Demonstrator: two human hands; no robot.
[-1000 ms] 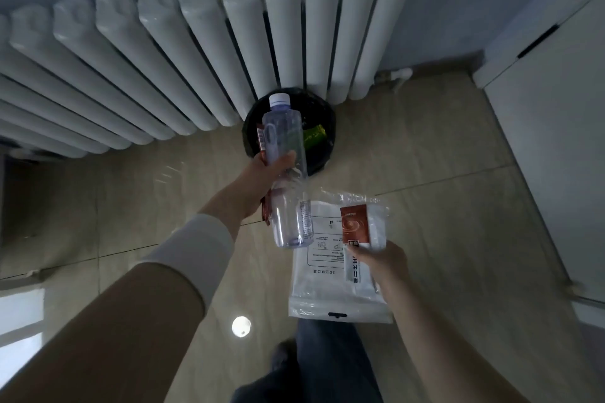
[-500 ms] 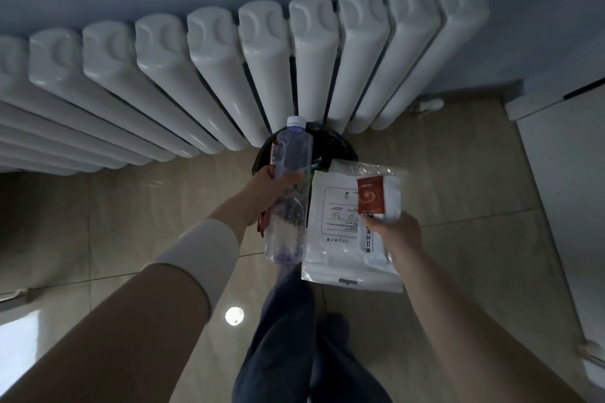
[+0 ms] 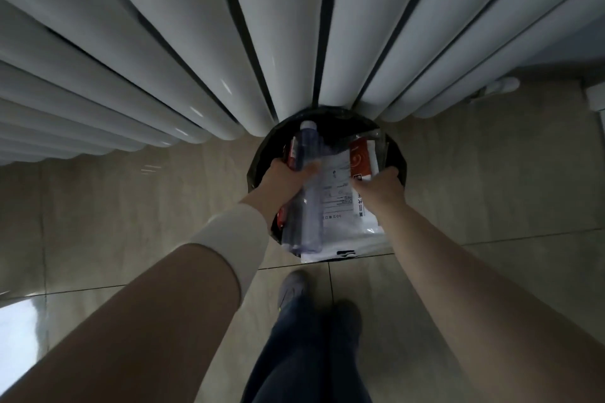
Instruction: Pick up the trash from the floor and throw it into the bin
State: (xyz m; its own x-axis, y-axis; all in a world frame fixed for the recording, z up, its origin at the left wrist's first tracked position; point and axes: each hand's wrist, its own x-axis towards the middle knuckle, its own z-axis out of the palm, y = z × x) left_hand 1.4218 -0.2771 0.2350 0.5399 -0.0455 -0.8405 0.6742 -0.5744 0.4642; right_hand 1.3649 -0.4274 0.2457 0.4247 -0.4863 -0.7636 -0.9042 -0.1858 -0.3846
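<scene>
A round black bin (image 3: 262, 154) stands on the floor against the radiator. My left hand (image 3: 288, 177) grips a clear plastic bottle (image 3: 311, 216) with a pale cap, plus a red wrapper (image 3: 281, 222) tucked behind it, directly over the bin's mouth. My right hand (image 3: 379, 188) pinches a white plastic bag (image 3: 340, 193) with a red label at its top, also above the bin. The bag and bottle hide most of the bin's inside.
A tall white radiator (image 3: 278, 26) rises just behind the bin. Beige floor tiles (image 3: 491, 180) spread to both sides. My legs and a shoe (image 3: 291, 288) stand just short of the bin. A white pipe fitting (image 3: 501, 87) sits at the right.
I stepped closer to the radiator, and both hands moved forward with the bottle and the bag until they hang over the bin's opening.
</scene>
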